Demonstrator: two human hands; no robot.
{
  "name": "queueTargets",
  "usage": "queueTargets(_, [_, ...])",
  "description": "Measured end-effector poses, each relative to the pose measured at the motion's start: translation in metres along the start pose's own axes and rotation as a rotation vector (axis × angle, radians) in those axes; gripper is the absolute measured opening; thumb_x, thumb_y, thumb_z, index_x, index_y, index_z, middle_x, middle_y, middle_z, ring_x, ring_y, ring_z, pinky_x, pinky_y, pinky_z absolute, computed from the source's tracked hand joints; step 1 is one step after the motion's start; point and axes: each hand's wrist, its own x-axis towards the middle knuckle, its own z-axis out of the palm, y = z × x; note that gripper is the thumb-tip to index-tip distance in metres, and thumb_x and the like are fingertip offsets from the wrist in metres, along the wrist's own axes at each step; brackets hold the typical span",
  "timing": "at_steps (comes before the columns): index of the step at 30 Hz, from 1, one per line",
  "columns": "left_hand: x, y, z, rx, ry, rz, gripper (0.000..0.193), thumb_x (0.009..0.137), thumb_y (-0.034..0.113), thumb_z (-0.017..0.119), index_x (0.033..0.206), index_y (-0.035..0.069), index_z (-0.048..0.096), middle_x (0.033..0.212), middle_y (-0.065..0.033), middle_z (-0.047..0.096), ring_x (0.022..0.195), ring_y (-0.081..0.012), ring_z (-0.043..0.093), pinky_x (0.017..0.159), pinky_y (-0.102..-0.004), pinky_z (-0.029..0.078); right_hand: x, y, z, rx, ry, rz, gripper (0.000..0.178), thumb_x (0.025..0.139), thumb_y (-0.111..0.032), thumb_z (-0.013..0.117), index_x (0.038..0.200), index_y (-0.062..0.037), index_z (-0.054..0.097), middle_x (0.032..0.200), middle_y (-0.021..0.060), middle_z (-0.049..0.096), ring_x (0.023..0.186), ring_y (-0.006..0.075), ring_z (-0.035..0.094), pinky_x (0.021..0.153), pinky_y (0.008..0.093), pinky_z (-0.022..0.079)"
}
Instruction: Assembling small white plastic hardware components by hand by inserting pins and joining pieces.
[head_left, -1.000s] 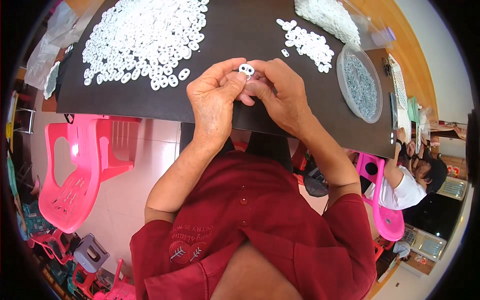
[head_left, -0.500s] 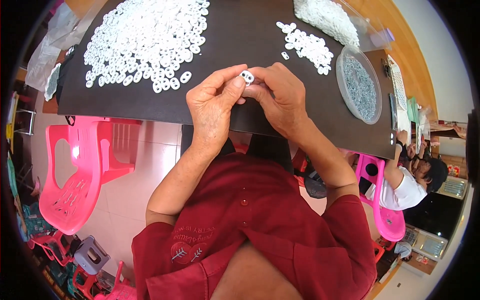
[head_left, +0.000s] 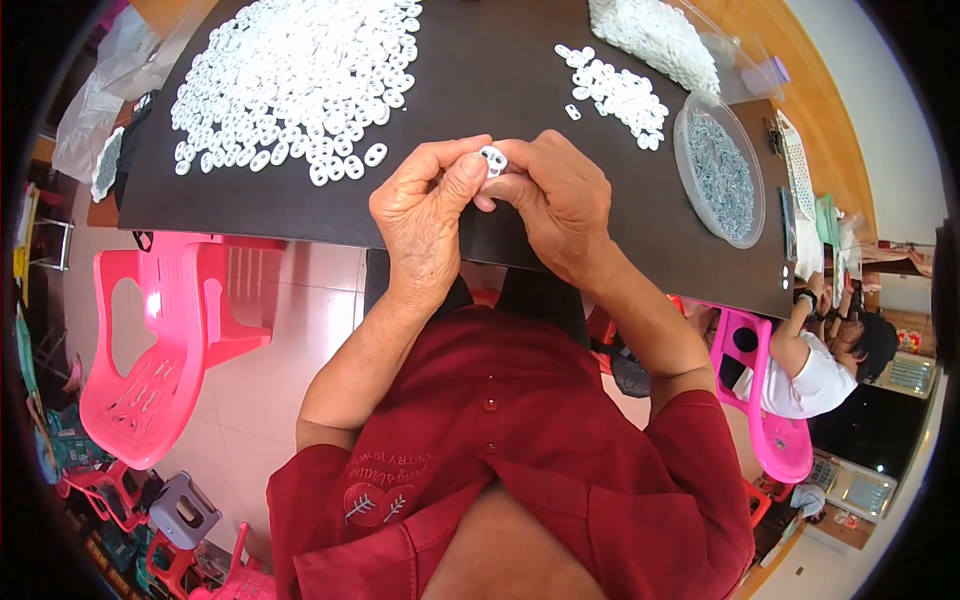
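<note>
A small white plastic cord lock (head_left: 493, 157) with two dark holes is pinched between my hands, just above the table's near edge. The thumb and forefinger of my left hand (head_left: 422, 215) grip its left side. From the right, the thumb and forefinger of my right hand (head_left: 566, 200) close on it, hiding part of its side. Beyond my left hand spreads a big pile of white two-hole oval pieces (head_left: 290, 85). A smaller group of white pieces (head_left: 622, 95) lies past my right hand.
The dark table (head_left: 480, 60) has a round clear tub (head_left: 752, 215) of small metal parts, seemingly springs, at its right. Behind it stands a clear container (head_left: 735, 60) with white pieces. A pink chair (head_left: 160, 340) is at left; a person in white (head_left: 800, 375) sits at right.
My hands stay in nearly the same place, and the cord lock is turned slightly between my fingers. The person at right has shifted an arm a little.
</note>
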Motion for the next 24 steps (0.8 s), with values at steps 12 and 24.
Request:
queueTargets(12, [-0.002,0.004,0.004,-0.036,0.033,0.020,0.016,0.088,0.007,0.059,0.097,-0.006,0.062,0.081,-0.0073,0.062,0.062,-0.0085,0.053,0.058,-0.0203,0.045,-0.001,-0.001,0.007,0.014,-0.004,-0.017,0.022,0.076,-0.007,0.067,0.098,-0.0035,0.062,0.070,0.0043,0.056,0.061,0.0187,0.049,0.055,0.0288,0.039])
queueTargets(24, [-0.011,-0.005,0.004,0.087,0.062,0.168,0.019,0.093,0.015,0.054,0.099,-0.002,0.062,0.084,0.0004,0.057,0.074,-0.0035,0.048,0.067,-0.0174,0.041,-0.008,-0.010,0.019,-0.047,0.103,-0.073,0.015,0.082,-0.007,0.061,0.096,-0.0009,0.058,0.072,0.0054,0.055,0.062,0.0204,0.048,0.056,0.0300,0.039])
